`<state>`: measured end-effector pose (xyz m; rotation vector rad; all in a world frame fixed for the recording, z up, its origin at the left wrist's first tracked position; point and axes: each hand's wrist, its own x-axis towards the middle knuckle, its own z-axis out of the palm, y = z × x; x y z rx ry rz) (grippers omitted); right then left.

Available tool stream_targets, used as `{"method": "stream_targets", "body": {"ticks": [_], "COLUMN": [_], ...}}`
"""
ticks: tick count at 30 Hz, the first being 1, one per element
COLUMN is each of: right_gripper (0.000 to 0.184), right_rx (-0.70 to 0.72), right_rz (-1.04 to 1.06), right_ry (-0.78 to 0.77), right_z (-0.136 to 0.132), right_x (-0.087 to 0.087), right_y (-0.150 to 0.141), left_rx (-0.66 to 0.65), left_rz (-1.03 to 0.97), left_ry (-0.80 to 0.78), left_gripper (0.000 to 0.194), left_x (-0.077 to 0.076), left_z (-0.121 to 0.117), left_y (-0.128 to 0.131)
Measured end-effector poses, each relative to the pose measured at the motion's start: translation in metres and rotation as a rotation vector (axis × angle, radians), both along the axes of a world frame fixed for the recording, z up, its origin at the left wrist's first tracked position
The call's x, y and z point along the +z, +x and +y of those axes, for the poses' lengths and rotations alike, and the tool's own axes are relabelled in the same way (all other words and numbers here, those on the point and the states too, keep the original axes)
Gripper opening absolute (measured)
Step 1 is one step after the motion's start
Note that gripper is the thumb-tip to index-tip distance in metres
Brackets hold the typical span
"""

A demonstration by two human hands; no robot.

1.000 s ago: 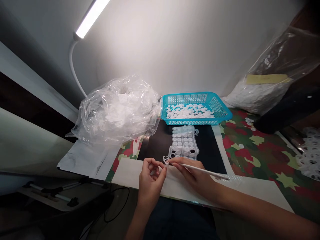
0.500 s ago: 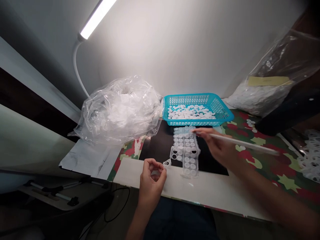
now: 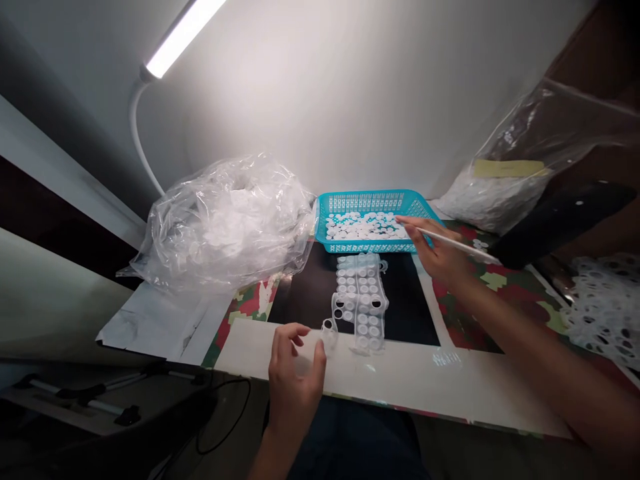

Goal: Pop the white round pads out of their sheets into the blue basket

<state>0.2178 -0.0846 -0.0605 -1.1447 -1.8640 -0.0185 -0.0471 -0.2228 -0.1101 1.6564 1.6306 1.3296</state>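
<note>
A clear plastic sheet [image 3: 361, 300] studded with small white round discs lies on a black mat [image 3: 310, 293]. My left hand [image 3: 295, 370] rests at the sheet's near left corner, fingers curled and pinching its edge. My right hand [image 3: 435, 250] grips a thin white stick [image 3: 457, 245] like a pen, its fingertips at the rim of a turquoise basket [image 3: 370, 200] that holds several loose white discs [image 3: 363, 227].
A crumpled clear plastic bag [image 3: 225, 220] lies at the left under a lamp [image 3: 175, 40]. Another bag of white parts [image 3: 495, 193] leans at the back right. Punched-out sheets [image 3: 607, 307] lie at the right on the camouflage cloth [image 3: 500, 287]. A white board [image 3: 430, 380] lines the near edge.
My right hand lifted away from the sheet's near corner and carried the stick to the basket rim. My left hand stayed by the sheet's corner.
</note>
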Motion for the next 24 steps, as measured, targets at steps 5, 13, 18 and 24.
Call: {"method": "stream_targets", "body": {"ticks": [5, 13, 18, 24], "right_gripper": [0.025, 0.025, 0.022, 0.019], "right_rx": [0.176, 0.602, 0.613, 0.623], "right_rz": [0.111, 0.256, 0.305, 0.243], "right_ry": [-0.165, -0.643, -0.722, -0.693], "right_z": [-0.043, -0.088, -0.091, -0.096], "right_x": [-0.006, -0.039, -0.051, -0.050], "right_y": [-0.013, -0.031, -0.034, -0.032], "left_rx": [-0.170, -0.250, -0.309, -0.288], "left_rz": [0.309, 0.388, 0.316, 0.189], "left_ry": [-0.023, -0.129, -0.182, -0.326], "left_gripper": [0.008, 0.004, 0.009, 0.014], "left_x": [-0.001, -0.002, 0.002, 0.007], "left_z": [-0.001, 0.014, 0.010, 0.005], "left_y": [0.016, 0.034, 0.033, 0.034]}}
